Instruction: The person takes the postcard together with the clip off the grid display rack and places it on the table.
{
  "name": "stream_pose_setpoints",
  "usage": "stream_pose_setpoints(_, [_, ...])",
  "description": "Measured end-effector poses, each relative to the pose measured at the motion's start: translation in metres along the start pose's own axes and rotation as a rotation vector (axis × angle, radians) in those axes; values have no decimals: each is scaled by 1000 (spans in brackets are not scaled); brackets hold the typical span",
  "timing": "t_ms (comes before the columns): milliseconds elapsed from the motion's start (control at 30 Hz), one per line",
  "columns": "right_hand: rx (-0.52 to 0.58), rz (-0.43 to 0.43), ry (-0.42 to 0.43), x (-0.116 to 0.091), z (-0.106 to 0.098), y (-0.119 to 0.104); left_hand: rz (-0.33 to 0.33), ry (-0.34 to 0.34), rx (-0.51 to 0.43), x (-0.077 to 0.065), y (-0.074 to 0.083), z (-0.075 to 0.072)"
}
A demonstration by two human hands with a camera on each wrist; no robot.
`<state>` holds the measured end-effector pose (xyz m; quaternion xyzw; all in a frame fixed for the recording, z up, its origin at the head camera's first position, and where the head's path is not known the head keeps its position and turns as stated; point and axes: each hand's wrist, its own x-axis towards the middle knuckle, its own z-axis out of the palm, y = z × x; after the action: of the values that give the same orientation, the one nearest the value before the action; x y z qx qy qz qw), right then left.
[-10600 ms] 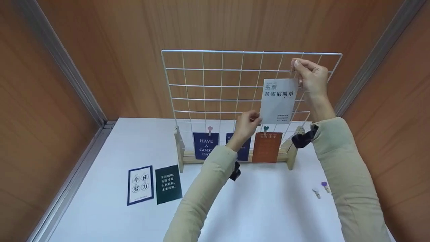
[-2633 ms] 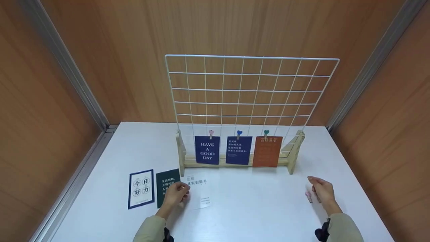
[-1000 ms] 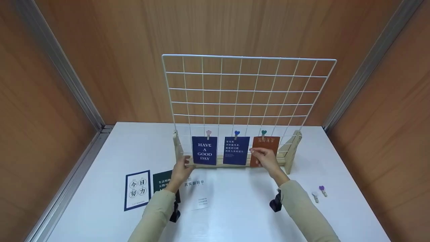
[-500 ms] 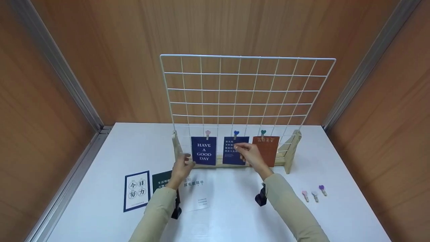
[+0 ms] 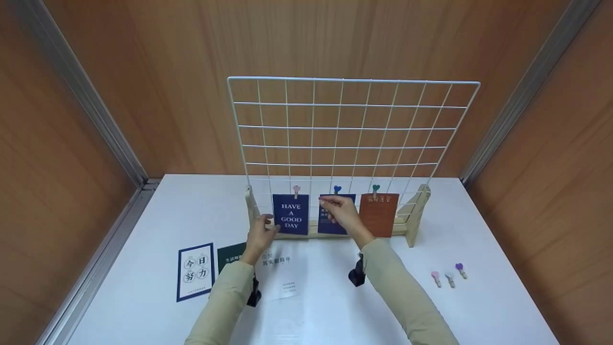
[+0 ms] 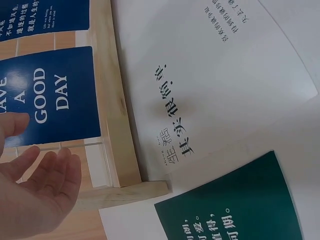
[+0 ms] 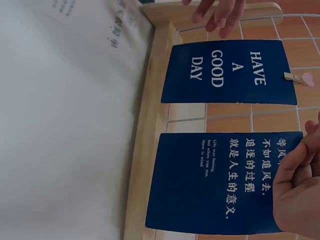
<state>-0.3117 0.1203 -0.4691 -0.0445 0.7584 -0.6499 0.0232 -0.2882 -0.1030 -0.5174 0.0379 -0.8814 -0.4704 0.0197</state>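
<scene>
Two hands at a wire rack standing on a white table. Along its bottom hang three cards, left to right: the "HAVE A GOOD DAY" card under a pink clip, a second blue card under a blue clip, and an orange card under a green clip.

The left hand is at the "HAVE A GOOD DAY" card's left edge, thumb over its front, fingers spread apart from the thumb; contact is unclear. The right hand is in front of the second blue card, thumb and forefinger close together (whether they pinch anything, I cannot tell).

On the table, a blue-bordered card, a green card partly hidden by the left arm, and a white card lie left of centre. Far right lie three loose clips: pink, grey and purple
</scene>
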Motion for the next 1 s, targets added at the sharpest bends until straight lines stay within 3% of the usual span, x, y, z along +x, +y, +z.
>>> stream_pose_setpoints(300, [-5,38,-15,6,14,-11,-4,-2,8,4,2,-1])
stream_pose_setpoints(667, [-2,7,-33,7,28,-24,30,10,4,7,3,-2])
stream_pose_setpoints(1000, [30,-6,-1,17,44,-28,9,15,-8,11,4,1])
